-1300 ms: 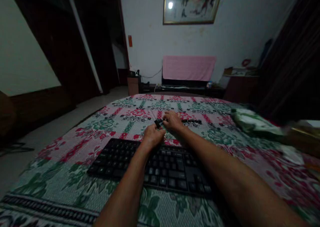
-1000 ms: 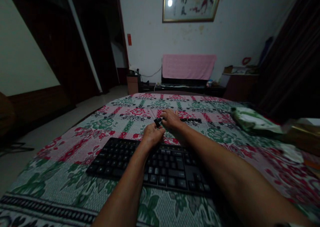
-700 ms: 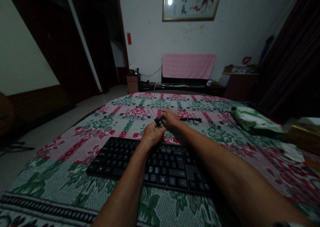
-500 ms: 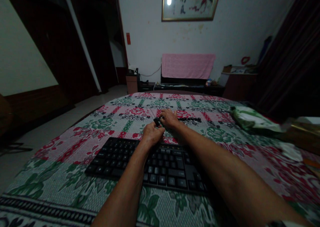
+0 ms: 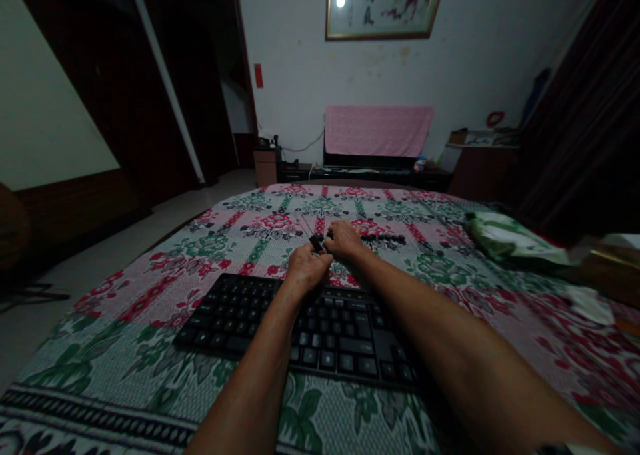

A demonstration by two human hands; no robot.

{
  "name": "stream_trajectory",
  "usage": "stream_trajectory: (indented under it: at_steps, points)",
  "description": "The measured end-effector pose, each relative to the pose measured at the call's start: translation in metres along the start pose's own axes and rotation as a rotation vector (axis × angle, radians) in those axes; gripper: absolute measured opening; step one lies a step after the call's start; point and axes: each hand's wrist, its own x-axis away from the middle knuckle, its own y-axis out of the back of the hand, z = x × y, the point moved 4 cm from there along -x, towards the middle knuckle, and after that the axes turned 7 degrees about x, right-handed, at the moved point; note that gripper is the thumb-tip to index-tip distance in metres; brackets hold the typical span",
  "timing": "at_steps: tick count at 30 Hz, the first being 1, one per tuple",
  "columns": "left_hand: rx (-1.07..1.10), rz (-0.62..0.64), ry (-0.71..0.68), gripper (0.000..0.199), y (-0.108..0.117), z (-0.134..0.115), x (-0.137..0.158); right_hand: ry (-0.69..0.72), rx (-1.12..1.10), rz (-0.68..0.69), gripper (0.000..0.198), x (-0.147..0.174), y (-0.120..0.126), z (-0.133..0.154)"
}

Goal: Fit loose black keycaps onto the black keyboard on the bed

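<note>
Beyond the keyboard, my left hand [image 5: 307, 268] is closed around a small black piece [image 5: 317, 243], from which a thin, light rod seems to stick up toward the far left. My right hand [image 5: 345, 239] is close beside it, fingers bent downward next to the black piece; whatever is under its fingertips is hidden. To its right runs a row of small black pieces [image 5: 385, 239], like keycaps, partly covered by that hand. A black keyboard [image 5: 333, 335] lies under both forearms, which hide parts of it.
A flowered cloth [image 5: 210, 245] covers the table. At the right are a green and white package [image 5: 517, 238], a crumpled white tissue [image 5: 591, 305] and a brownish box [image 5: 613, 265]. Against the far wall, a pink towel [image 5: 379, 130] hangs over a dark screen.
My right hand has shifted slightly to the right, away from the black piece. My left hand still holds it in nearly the same place. The whole view has shifted a little.
</note>
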Motion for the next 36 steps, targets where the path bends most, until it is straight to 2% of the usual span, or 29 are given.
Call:
stream_trajectory:
  at_steps: [8, 17, 23, 27, 31, 36]
  points:
    - [-0.020, 0.008, -0.015, 0.023, 0.000, -0.001, 0.001, -0.061, -0.008, 0.049, 0.027, -0.002, -0.004, 0.000]
    - [-0.016, 0.009, -0.040, 0.024, -0.001, 0.003, -0.002, -0.014, -0.069, 0.004, 0.031, 0.001, 0.001, -0.003]
    - [-0.014, 0.024, -0.053, 0.024, -0.001, 0.002, 0.000, 0.031, -0.080, 0.037, 0.029, 0.005, 0.003, 0.000]
    - [-0.009, 0.021, -0.044, 0.023, 0.000, -0.002, 0.002, 0.011, -0.102, 0.048, 0.032, 0.004, 0.004, 0.000]
    - [-0.015, 0.016, -0.036, 0.023, 0.001, -0.002, 0.002, -0.080, -0.136, 0.052, 0.041, -0.006, 0.015, -0.008]
    - [-0.019, 0.000, -0.033, 0.021, 0.002, -0.002, 0.001, -0.115, -0.167, 0.079, 0.039, -0.015, 0.046, -0.027]
